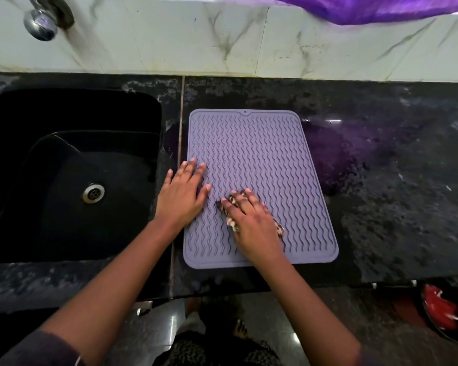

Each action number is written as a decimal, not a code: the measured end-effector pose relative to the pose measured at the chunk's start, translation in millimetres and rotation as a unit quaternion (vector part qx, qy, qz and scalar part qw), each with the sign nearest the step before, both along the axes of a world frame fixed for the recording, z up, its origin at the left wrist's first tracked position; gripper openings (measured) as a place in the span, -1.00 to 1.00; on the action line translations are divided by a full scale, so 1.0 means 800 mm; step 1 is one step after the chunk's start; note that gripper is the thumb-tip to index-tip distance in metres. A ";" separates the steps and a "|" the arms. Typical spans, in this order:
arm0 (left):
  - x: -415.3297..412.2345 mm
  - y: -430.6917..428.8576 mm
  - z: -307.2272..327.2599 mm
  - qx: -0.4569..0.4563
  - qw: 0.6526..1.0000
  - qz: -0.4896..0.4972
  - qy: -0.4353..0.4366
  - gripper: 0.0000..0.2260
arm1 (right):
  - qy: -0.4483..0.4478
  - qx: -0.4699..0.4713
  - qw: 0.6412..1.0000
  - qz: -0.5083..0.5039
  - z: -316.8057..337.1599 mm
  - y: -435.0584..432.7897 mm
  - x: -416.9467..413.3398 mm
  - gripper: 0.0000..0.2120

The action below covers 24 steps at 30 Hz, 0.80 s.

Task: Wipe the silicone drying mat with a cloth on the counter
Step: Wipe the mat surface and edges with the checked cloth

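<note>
Both hands press on the silicone drying mat (259, 167), which lies flat on the dark counter (394, 207) just right of the sink (64, 167).

The left hand (181, 195) rests flat on the mat's left edge, fingers spread, holding nothing. The right hand (251, 223) lies palm-down over a patterned cloth (278, 226) (mostly hidden beneath it), fingers loosely extended, near the mat's front.

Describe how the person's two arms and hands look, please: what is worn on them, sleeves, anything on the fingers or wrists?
Both forearms are bare. The left hand and right hand wear no gloves, and no rings or watch are visible. Fingernails look short and unpainted. A dark greyish-purple sleeve covers the left upper arm; a similar dark sleeve edge shows at the right arm near the frame's bottom.
</note>
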<state>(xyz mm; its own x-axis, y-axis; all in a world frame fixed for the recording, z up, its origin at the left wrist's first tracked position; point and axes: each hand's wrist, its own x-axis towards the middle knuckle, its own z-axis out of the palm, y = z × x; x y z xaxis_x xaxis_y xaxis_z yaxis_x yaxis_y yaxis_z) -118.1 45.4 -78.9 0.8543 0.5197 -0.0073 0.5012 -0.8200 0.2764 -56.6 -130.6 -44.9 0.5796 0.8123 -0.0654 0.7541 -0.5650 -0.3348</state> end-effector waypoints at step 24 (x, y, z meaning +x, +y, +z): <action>-0.006 -0.010 -0.008 -0.014 0.999 0.033 -0.013 -0.51 | -0.030 -0.112 0.993 0.020 0.024 -0.106 -0.070 -0.33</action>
<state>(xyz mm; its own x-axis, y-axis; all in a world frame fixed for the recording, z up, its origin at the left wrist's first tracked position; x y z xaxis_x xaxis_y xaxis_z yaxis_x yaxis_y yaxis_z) -123.2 37.7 -85.3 0.8187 0.5742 -0.0003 0.5455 -0.7777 0.3124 -112.4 -215.4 -25.5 0.5556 0.8034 -0.2141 0.7920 -0.5898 -0.1578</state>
